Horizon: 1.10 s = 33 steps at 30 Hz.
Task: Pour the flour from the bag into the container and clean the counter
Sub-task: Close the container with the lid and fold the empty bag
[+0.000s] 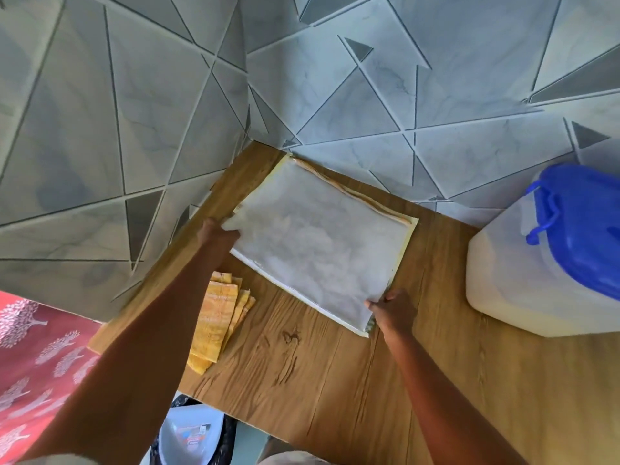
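- Two hands were on the flour bag point(322, 239), which lay flat on the wooden table point(335, 380), its far edge close against the tiled wall point(369, 105).
- Left hand point(216, 234) gripped the bag's near-left corner; right hand point(391, 312) pinched its near-right corner, fingers curled over the edge.
- Bag looked thin and nearly flat, its film dusted white inside; how much flour it held could not be told.
- Container point(523, 263) stood well to the right of the bag, white-bodied, with its blue lid point(583, 226) on and the latch seemingly closed.
- Folded yellow cloth point(218, 317) lay just left of the bag's near edge, partly under the left forearm.
- Judgement: step in hand was taking hold of the bag, either at the outset or once emptied; no pouring was under way.
- Next move, if flour remained: lid must come off first, which needs a free hand; then the bag lifted by both corners and tipped over the opening, mouth kept low to limit spill.
- Cloth was within reach for the wipe-down; no loose flour was evident on the table around the bag.
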Motion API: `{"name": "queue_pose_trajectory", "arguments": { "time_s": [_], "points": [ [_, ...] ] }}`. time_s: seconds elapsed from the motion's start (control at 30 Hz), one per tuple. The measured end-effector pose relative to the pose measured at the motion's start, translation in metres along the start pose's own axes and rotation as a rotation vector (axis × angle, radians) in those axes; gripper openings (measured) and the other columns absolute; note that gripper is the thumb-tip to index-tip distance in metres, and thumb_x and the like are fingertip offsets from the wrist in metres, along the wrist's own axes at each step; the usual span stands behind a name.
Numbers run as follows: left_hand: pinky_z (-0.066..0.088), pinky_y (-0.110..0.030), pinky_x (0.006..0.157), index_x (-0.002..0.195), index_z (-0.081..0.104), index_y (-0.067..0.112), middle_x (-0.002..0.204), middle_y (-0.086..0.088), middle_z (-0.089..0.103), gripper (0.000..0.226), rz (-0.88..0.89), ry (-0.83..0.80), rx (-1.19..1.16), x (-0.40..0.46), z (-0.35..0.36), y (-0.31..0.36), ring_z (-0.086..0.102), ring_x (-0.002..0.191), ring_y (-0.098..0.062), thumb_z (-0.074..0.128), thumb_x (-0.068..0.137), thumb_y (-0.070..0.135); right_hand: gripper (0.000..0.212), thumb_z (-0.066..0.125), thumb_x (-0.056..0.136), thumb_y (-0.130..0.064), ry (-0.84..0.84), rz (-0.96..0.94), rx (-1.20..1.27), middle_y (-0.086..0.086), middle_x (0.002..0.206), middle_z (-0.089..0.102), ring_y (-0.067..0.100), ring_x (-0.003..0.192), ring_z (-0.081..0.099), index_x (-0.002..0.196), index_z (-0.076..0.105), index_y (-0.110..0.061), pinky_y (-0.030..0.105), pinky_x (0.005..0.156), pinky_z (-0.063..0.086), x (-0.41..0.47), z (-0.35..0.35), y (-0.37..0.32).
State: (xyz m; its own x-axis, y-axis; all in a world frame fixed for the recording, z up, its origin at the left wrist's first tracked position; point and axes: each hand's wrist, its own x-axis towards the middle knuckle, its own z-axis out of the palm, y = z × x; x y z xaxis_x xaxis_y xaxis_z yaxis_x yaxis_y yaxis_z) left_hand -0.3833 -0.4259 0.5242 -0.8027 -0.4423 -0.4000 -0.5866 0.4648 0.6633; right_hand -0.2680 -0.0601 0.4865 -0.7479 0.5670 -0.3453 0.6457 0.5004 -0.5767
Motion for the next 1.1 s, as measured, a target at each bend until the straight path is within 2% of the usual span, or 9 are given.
{"name": "queue_pose_trajectory", "arguments": {
  "time_s": [0.13,0.27,0.47,0.6,0.73,0.83,0.93,1.0,1.1],
  "points": [
    [0.051,-0.032,0.079,0.117,0.067,0.009,0.107,-0.007,0.070,0.035,0.211,0.137,-0.114,-0.017,0.005,0.025,0.065,0.098,-0.026,0.070,0.087,0.026,0.049,0.096,0.066,-0.022,0.004,0.002,-0.021,0.012,0.094,0.071,0.031,0.080,0.071,0.096,0.061,-0.003,0.038,0.067,0.059,0.000,0.000,-0.001],
    [0.042,-0.022,0.068,0.107,0.068,0.010,0.104,0.004,0.063,0.024,0.649,0.019,-0.152,-0.068,0.022,0.055,0.059,0.086,-0.012,0.073,0.088,0.023,0.055,0.097,0.063,-0.027,-0.029,0.023,-0.033,0.009,0.094,0.071,0.031,0.081,0.074,0.099,0.061,-0.007,0.048,0.070,0.064,0.006,0.003,0.001],
    [0.049,-0.016,0.088,0.103,0.072,0.005,0.107,-0.002,0.071,0.021,0.968,-0.305,-0.270,-0.129,0.074,0.061,0.066,0.099,-0.008,0.077,0.084,0.012,0.049,0.098,0.057,-0.031,-0.103,0.028,0.012,0.003,0.085,0.071,0.026,0.073,0.073,0.088,0.063,-0.014,0.048,0.067,0.064,0.018,0.001,0.015],
    [0.049,-0.017,0.092,0.108,0.073,0.006,0.109,-0.006,0.073,0.026,0.954,-0.452,-0.194,-0.147,0.116,0.043,0.068,0.101,-0.013,0.075,0.083,0.014,0.043,0.095,0.056,-0.032,-0.156,-0.004,0.100,0.003,0.085,0.072,0.024,0.074,0.074,0.084,0.064,-0.020,0.050,0.071,0.064,0.024,-0.001,0.026],
    [0.051,-0.030,0.098,0.112,0.072,0.007,0.115,-0.009,0.072,0.031,0.865,-0.529,0.001,-0.154,0.143,0.025,0.067,0.108,-0.021,0.070,0.084,0.018,0.019,0.078,0.086,-0.003,-0.203,0.047,0.253,0.012,0.091,0.070,0.023,0.076,0.069,0.085,0.063,-0.014,0.044,0.071,0.064,0.000,-0.023,0.009],
    [0.051,-0.036,0.097,0.113,0.072,0.009,0.116,-0.007,0.072,0.031,0.843,-0.565,0.089,-0.157,0.152,0.022,0.066,0.109,-0.021,0.070,0.084,0.019,0.006,0.062,0.100,-0.012,-0.226,0.141,0.415,0.024,0.100,0.072,0.030,0.082,0.071,0.097,0.066,-0.008,0.036,0.062,0.060,0.007,-0.026,0.011],
    [0.056,-0.030,0.080,0.096,0.074,0.012,0.096,-0.001,0.073,0.023,0.742,-0.621,0.043,-0.162,0.147,0.034,0.067,0.085,-0.011,0.074,0.085,0.032,0.025,0.062,0.102,-0.029,-0.193,0.189,0.463,0.019,0.090,0.074,0.029,0.070,0.074,0.104,0.065,-0.005,0.033,0.056,0.060,0.015,-0.029,0.008],
    [0.053,-0.020,0.069,0.089,0.072,0.011,0.087,0.004,0.070,0.024,0.733,-0.564,-0.042,-0.160,0.140,0.045,0.063,0.073,0.000,0.070,0.089,0.035,0.031,0.065,0.099,-0.038,-0.085,0.130,0.360,0.013,0.084,0.075,0.025,0.066,0.075,0.103,0.066,-0.008,0.035,0.057,0.062,0.021,-0.031,0.006],
    [0.052,-0.018,0.074,0.090,0.071,0.009,0.095,0.002,0.067,0.006,0.809,-0.220,-0.039,-0.139,0.129,0.063,0.059,0.078,0.004,0.066,0.091,0.012,0.041,0.068,0.094,-0.046,0.022,0.035,0.217,0.010,0.077,0.076,0.027,0.071,0.075,0.091,0.074,-0.005,0.045,0.075,0.063,0.033,-0.031,-0.002]
  ]
}}
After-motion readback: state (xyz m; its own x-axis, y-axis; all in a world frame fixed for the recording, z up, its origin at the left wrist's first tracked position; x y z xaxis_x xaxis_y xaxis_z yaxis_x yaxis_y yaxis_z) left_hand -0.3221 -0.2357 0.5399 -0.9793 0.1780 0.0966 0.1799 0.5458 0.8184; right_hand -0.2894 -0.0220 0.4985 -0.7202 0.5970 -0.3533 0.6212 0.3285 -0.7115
